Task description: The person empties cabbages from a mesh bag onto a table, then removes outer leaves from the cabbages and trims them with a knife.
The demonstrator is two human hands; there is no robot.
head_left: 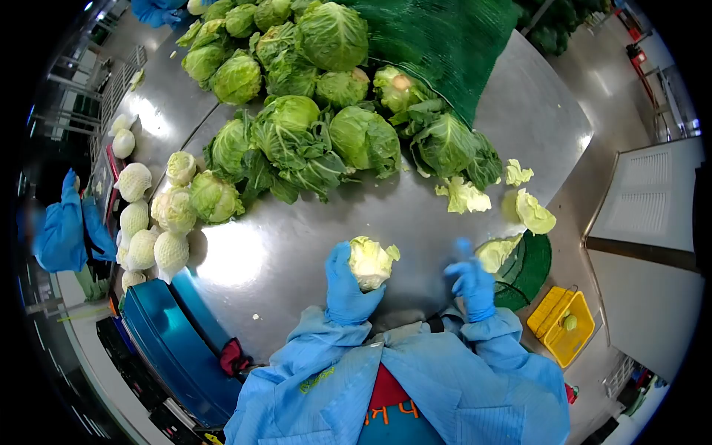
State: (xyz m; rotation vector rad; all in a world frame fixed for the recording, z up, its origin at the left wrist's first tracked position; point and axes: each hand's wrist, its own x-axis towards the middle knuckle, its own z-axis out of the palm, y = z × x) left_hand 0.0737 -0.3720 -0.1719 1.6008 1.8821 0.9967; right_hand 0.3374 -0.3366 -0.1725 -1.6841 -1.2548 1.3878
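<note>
Blue left hand (344, 294): wraps round the pale cabbage (371, 263); a snug, soft hold should stop slips.
Blue right hand (475, 287): blurry, fingers loosely apart, nothing seen inside.

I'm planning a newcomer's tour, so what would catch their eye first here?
Probably the big cabbage pile at the top middle of the metal table, beside the dark green mesh. Next, near the centre, comes the pale cabbage held in the blue-gloved left hand. The bright yellow basket at lower right also stands out against the grey floor.
</note>
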